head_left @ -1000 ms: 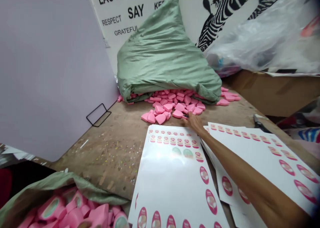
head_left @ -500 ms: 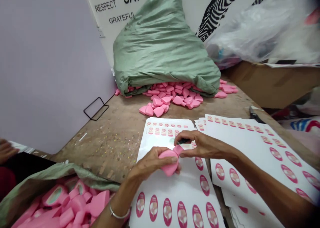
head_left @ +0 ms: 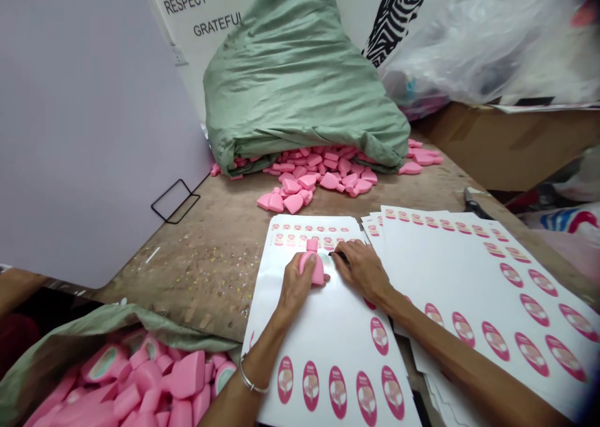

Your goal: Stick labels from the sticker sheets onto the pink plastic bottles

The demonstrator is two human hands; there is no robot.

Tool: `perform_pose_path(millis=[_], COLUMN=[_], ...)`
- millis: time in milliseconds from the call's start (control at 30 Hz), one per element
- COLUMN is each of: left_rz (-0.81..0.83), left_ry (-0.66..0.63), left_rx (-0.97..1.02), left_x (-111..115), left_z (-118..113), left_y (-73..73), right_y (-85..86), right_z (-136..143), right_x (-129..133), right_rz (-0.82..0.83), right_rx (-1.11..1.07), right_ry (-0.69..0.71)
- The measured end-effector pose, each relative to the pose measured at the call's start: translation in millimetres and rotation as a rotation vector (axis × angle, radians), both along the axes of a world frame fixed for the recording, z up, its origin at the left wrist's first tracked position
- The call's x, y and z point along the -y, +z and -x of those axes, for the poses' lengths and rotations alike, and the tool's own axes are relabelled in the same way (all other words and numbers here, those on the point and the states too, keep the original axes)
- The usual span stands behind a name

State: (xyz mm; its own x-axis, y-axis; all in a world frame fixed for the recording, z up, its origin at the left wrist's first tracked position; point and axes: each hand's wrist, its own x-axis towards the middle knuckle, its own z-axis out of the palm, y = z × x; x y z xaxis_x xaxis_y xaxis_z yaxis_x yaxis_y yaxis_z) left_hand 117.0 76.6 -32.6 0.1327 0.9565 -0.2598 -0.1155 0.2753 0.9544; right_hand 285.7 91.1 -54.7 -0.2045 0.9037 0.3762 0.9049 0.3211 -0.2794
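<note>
A pink bottle-shaped piece [head_left: 313,268] is gripped in my left hand [head_left: 295,283], its narrow neck pointing away from me. It is held over a white sheet of printed stickers [head_left: 323,333] with rows of small labels at the far end and pink ovals at the near end. My right hand [head_left: 364,271] rests on the same sheet, just right of the bottle, fingers closed on a small black tool [head_left: 338,257]. The tool's tip is at a pale greenish oval on the sheet; its kind is mostly hidden by my fingers.
More sticker sheets [head_left: 459,277] lie stacked at the right. A green sack [head_left: 300,89] spills pink pieces [head_left: 293,195] at the back. Another open sack [head_left: 140,317] of them is at the near left. A black wire frame [head_left: 175,202] and scissors-like handles [head_left: 475,205] lie on the table.
My right hand has left the bottle's neck and come down onto the sheet with the black tool. My left hand has turned the bottle neck-away and moved slightly away from me.
</note>
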Motion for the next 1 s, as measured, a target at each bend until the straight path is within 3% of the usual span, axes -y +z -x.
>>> perform_pose_path(millis=[167,333,500,600,733,1000], left_rz=[0.011,-0.009,-0.023,0.021,0.094,0.078], left_ry=[-0.017,0.011,0.085,0.104,0.041,0.013], left_rx=[-0.014,0.03,0.183,0.305,0.399,0.426], left_x=[1.2,-0.1,1.1,4.8,11.4,16.7], left_z=[1.4,1.0,4.3,5.4,3.6,1.9], left_y=[1.3,-4.2,-9.3,-0.8,16.1,29.1], right_y=[2.9,2.7,14.0,29.9,47.5,49.5], right_z=[0.6,8.0,4.1,1.9,9.1,20.4], right_x=[-3.1,-1.3,3.5,7.9,16.7,23.3], right_rz=[0.064,-0.033,0.118,0.254,0.357,0.343], right_rx=[-0.112,-0.111,-0.557,-0.78,-0.794,-0.785], right_ry=[-0.004,-0.032,-0.093,-0.079,0.039,0.071])
